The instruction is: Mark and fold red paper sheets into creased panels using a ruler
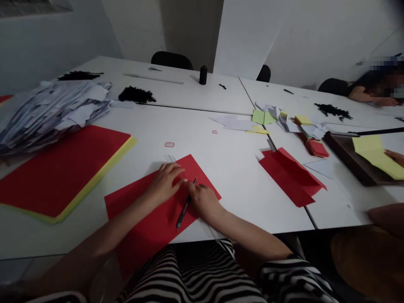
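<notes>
A large red sheet of paper [135,214] lies at an angle in front of me, its near corner hanging past the table edge. My left hand [166,183] rests on its far part, fingers stretched and apart from the thumb. Close beside it, my right hand [204,202] is closed around a dark pen [183,216], whose lower end points toward me over the red paper. The thumbs nearly meet. A small clear piece [171,158] pokes out beyond my left fingertips; I cannot make out what it is.
Stacked red, yellow and green sheets [69,168] and a heap of white paper strips [59,111] are at left. Folded red paper [288,174] lies right. Farther right, a person's hand [396,158] holds yellow paper above a brown tray [350,164]. Another person sits far right.
</notes>
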The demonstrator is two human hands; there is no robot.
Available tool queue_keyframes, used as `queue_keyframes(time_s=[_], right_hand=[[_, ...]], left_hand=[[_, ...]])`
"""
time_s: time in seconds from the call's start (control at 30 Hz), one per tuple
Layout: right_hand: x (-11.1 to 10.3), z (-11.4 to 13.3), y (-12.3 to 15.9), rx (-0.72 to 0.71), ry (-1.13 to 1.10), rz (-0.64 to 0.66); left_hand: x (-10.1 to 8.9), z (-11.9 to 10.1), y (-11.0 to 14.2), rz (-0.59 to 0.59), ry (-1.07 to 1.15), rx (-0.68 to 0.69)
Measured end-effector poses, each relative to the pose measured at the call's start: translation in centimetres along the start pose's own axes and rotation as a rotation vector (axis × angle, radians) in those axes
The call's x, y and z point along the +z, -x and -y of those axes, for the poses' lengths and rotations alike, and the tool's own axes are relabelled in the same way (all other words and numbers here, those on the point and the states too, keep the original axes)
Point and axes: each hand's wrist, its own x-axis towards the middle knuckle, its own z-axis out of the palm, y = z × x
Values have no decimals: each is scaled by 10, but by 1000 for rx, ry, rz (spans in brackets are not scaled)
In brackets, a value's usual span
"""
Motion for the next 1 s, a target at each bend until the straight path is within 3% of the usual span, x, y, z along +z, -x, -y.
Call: queue_keyframes(time_s=[0.1,0.2,0.33,0.43,0.57,0.67,0.77,0.87,1.0], right_hand=[[-4,-32,1,56,-51,-52],[-10,-93,5,150,1,-190],[-12,-174,19,216,194,-210],[-11,-204,31,285,274,-193],[-11,-198,29,369,160,-312],[-10,-171,11,285,-184,-409],[-7,-141,-9,219,-678,-313],[-7,-122,-25,296,-1013,-249],[-15,-116,-37,426,-1347,-180]], left_hand=[[16,4,23,63,-107,-29],[25,6,27,85,-209,-31],[28,16,12,116,-253,21],[29,25,-9,159,-214,73],[26,30,-35,207,-155,120],[24,29,-42,195,-132,93],[23,28,-42,207,-117,70],[25,28,-43,234,-123,51],[29,30,-45,248,-124,43]])
